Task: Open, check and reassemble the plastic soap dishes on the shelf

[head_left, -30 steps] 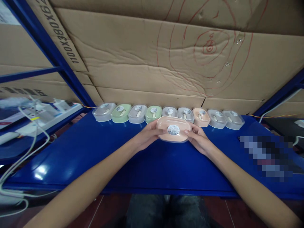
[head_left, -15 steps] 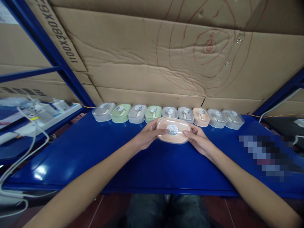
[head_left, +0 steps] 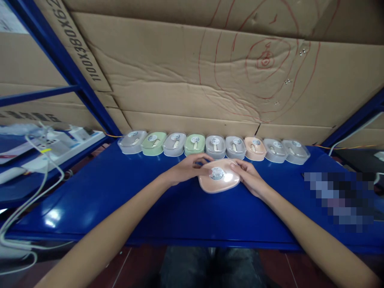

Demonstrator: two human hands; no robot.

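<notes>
Both hands pinch the peach lidded box (head_left: 219, 181) w/ round sticker, left hand (head_left: 187, 169) & right hand (head_left: 248, 177) fingers closed on opposite ends, tilting it just above the blue counter (head_left: 120, 200), near the box row (head_left: 214, 145) at back.

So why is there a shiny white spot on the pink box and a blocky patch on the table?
Head view: lamp glare on the peach box lid and on the blue table; the blocky patch is pixelated, hiding what's there; the edges bend from the wide lens.
</notes>
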